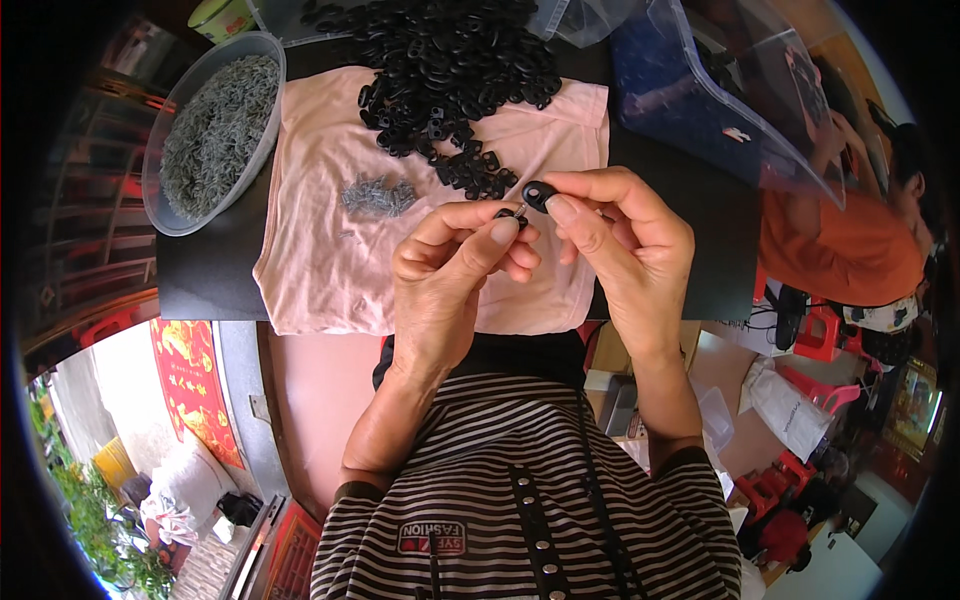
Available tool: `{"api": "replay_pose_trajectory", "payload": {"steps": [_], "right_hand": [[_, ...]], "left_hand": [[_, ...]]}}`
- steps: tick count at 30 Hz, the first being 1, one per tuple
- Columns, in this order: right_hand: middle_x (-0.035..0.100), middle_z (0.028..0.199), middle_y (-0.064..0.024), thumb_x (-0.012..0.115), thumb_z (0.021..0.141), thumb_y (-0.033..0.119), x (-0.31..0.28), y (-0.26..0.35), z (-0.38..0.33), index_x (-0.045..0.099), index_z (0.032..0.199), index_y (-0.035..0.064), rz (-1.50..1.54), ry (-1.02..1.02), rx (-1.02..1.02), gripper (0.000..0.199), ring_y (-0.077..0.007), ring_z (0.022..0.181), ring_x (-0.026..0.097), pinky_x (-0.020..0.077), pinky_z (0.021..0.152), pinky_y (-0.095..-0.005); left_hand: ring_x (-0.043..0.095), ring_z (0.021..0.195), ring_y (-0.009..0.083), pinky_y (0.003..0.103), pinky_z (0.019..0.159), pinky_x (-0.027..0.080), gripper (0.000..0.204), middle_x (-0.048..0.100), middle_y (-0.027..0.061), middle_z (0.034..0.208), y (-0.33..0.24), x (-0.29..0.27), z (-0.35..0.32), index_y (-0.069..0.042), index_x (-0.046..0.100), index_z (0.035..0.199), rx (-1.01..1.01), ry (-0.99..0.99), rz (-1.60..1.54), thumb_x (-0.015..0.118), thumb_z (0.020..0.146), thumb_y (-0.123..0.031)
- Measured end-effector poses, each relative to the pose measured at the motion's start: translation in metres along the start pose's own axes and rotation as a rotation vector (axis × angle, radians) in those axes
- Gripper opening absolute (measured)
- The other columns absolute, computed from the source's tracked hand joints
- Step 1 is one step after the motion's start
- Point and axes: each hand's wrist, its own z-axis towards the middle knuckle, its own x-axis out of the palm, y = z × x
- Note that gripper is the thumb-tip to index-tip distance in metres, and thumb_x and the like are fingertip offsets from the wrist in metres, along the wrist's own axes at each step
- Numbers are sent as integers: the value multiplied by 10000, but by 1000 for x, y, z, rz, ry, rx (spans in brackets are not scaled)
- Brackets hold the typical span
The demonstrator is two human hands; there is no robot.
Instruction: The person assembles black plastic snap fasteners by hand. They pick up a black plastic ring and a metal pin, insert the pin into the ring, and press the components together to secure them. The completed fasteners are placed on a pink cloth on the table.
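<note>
Both hands meet over a pink cloth [315, 250] on a dark table. Between thumb and fingers, my left hand [440, 270] pinches a small black plastic piece [510, 215], mostly covered by the fingertips. A thin pale bit shows at its tip. My right hand [630, 240] grips a black oval plastic piece with a hole [538, 194], close to the left fingertips; whether the two pieces touch I cannot tell. Beyond the hands, a large heap of similar black pieces [450, 60] spreads onto the cloth. Left of it lies a little pile of grey, thin pieces [378, 196].
A clear plastic tub [152, 195] full of grey pieces [220, 130] stands at the left on the dark table [205, 285]. A green container [220, 18] is behind it. At the far right are a blue bin [645, 85], clear plastic [790, 150] and a person in orange [850, 250].
</note>
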Motion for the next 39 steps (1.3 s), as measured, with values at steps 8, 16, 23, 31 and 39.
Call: {"api": "replay_pose_trajectory", "payload": {"steps": [8,16,23,31,39], "right_hand": [[643,906,-71,607,862,21,0,1,2,615,1033,-42,27,25,-12,182,-67,735,611,484,590,-179],[621,893,-69,610,851,-9,2,0,2,619,1019,-44,3,44,-22,172,-73,729,611,482,587,-180],[603,875,-68,602,836,-56,7,2,2,621,995,-50,-13,55,-78,161,-86,721,610,508,618,-188],[598,897,-71,600,839,-49,2,1,3,624,998,-47,-54,63,-44,161,-76,721,603,509,610,-182],[604,906,-69,607,839,-36,1,-3,5,625,1004,-41,13,50,-24,166,-64,718,595,502,597,-179]], "left_hand": [[636,704,170,275,648,527,127,661,148,865,-2,0,0,46,614,961,-31,-7,1,597,871,-42],[639,706,171,272,648,529,126,662,147,860,-3,0,0,51,610,959,-30,-1,4,593,873,-40],[640,707,175,274,650,531,122,662,147,857,-1,1,-2,55,607,955,-36,10,-17,580,882,-39],[622,700,151,263,655,507,139,656,124,852,-2,1,-2,41,607,965,-6,-36,31,593,883,-70],[608,699,136,251,652,491,156,651,111,858,-2,-1,-1,34,610,973,-11,-34,49,604,881,-92]]}}
